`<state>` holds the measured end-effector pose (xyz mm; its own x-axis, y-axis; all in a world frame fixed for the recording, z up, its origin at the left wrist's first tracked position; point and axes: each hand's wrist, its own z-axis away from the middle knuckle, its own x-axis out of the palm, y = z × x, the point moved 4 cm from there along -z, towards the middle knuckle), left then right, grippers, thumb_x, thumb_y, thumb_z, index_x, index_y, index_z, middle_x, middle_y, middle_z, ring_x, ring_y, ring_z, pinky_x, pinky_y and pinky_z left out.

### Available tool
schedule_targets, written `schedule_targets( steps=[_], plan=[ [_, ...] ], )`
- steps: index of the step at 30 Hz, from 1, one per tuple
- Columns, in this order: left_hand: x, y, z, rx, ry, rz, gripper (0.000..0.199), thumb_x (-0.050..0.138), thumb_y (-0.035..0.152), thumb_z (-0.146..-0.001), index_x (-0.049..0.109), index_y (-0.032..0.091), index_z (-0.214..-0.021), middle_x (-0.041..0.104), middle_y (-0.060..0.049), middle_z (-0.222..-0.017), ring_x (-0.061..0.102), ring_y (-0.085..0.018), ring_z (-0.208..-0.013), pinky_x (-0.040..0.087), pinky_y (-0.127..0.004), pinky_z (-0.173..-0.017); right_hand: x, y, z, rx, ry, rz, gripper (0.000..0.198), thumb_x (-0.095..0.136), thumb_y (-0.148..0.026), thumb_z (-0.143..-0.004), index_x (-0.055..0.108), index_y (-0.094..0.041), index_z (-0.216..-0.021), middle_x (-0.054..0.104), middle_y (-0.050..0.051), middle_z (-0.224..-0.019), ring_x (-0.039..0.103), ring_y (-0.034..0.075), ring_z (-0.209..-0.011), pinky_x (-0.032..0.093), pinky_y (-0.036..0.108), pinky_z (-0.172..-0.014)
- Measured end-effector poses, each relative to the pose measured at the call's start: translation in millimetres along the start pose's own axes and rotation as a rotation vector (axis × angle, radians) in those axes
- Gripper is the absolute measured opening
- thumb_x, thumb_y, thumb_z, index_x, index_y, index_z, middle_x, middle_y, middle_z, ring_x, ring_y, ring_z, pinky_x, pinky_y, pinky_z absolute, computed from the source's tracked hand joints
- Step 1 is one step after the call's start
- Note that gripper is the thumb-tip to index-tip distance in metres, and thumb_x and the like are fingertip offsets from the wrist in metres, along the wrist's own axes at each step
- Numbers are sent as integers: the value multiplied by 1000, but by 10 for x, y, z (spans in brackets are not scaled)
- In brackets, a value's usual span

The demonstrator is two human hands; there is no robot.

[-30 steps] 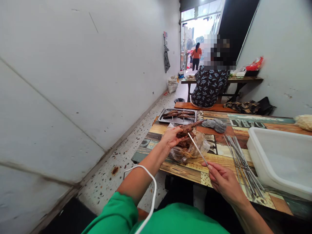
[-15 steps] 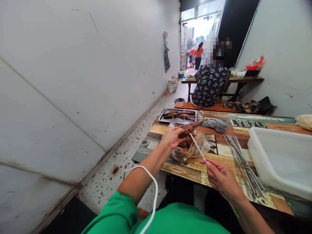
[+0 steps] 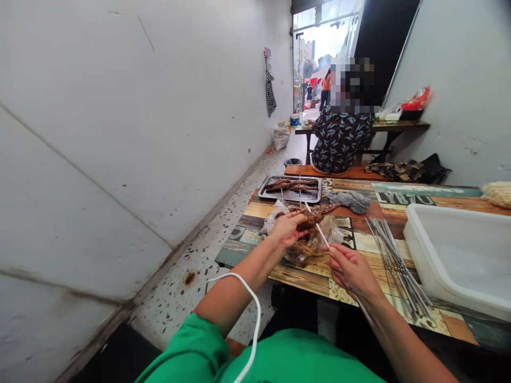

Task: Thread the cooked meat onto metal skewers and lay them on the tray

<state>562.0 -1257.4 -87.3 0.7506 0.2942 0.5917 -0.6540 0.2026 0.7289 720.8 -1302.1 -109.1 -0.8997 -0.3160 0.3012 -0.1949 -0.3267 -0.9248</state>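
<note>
A piece of meat (image 3: 317, 216) is pinched at its left end by fingers of the left hand (image 3: 285, 230), above the plastic bag (image 3: 333, 232); the skewer (image 3: 324, 238) piercing it is pinched by the right hand (image 3: 351, 269).

- Meat (image 3: 321, 214): one end hidden in the left hand (image 3: 288, 230).
- Skewer (image 3: 322, 236): middle stretch hidden by the meat, lower part covered by the right hand (image 3: 351, 270).
- White tub (image 3: 471, 255): cut off at the right edge.
- Seated person (image 3: 341, 139): head blurred.
</note>
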Motion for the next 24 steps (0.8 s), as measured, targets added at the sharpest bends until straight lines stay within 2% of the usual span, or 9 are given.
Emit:
schedule_targets(
  steps=[7,12,14,16,20,22,24],
  plan=[
    [-6,-10,-63,-5,0,-17,18,64,1,-67,59,14,-79,67,-2,-73,64,-14,-71,54,-40,-82,86,-100,-279,-61,-18,29,43,73,-51,-67,60,-16,-87,35,-14,-38,21,1,-25,15,17,-30],
    [22,139,-153,6,-72,-44,14,61,0,-69,59,13,-75,68,-4,-78,65,-15,-75,55,-40,-82,137,-216,-268,-22,-113,51,43,72,-47,-72,61,-15,-98,43,-11,-48,28,2,-30,21,18,-32],
    [22,186,-210,-20,-117,-93,12,64,2,-70,60,13,-74,68,-4,-76,64,-14,-73,55,-38,-81,86,-247,-241,-40,-87,70,43,72,-46,-72,62,-15,-100,41,-11,-48,27,2,-32,19,18,-33],
    [-20,245,-277,25,-110,-194,10,68,6,-70,62,13,-74,67,-4,-74,63,-13,-70,54,-35,-81,-9,-276,-214,-78,-25,86,42,73,-45,-72,63,-14,-99,37,-12,-46,24,2,-31,15,18,-33],
    [-153,370,-357,328,-29,-667,15,74,6,-61,67,17,-67,65,-1,-69,64,-17,-78,48,-29,-87,-234,-285,-142,-69,53,94,43,74,-45,-70,64,-14,-99,35,-12,-46,22,1,-31,13,18,-33],
    [-192,325,-367,371,-54,-901,22,76,2,-53,65,21,-58,61,0,-60,64,-22,-88,46,-29,-91,-339,-261,-99,-54,84,99,45,75,-45,-70,64,-14,-100,35,-12,-46,23,1,-30,13,19,-33],
    [-223,235,-371,375,-72,-980,32,75,-5,-44,60,23,-48,54,0,-52,63,-27,-97,44,-30,-94,-416,-215,-60,-48,100,99,45,75,-46,-70,64,-14,-100,35,-12,-46,23,1,-30,13,19,-33]
  ],
)
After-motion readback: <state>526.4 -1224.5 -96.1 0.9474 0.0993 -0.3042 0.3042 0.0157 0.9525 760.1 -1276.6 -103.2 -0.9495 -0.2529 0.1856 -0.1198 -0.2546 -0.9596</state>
